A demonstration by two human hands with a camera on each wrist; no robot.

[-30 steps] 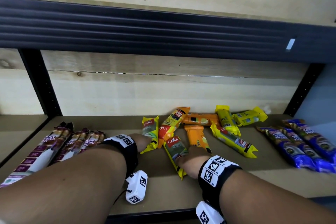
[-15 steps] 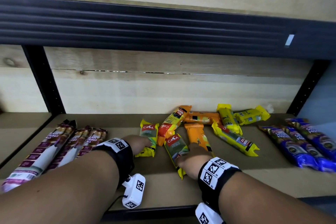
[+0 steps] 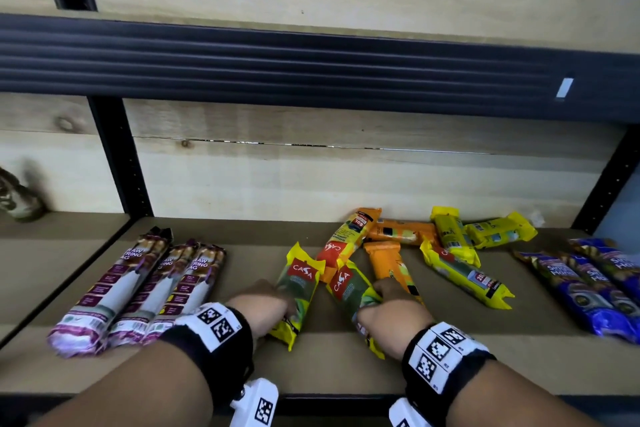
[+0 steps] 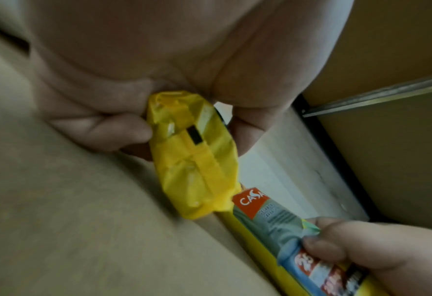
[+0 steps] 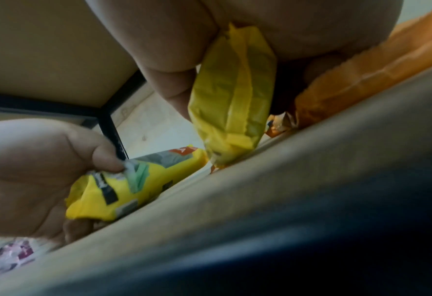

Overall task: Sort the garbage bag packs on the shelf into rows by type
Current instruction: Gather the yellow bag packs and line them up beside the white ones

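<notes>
Now gripping one yellow-green pack [image 3: 300, 291] in the left hand [image 3: 260, 305] and another [image 3: 353, 295] in the right hand [image 3: 391, 319], dragged forward from the jumble, starting their row on the shelf [image 3: 329, 367].

Head view above, wrist views close.

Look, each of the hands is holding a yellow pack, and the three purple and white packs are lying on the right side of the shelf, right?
Not quite. The left hand and right hand do each hold a yellow pack, but the head view shows the three purple and white packs on the left side of the shelf. The blue packs are on the right.
</notes>
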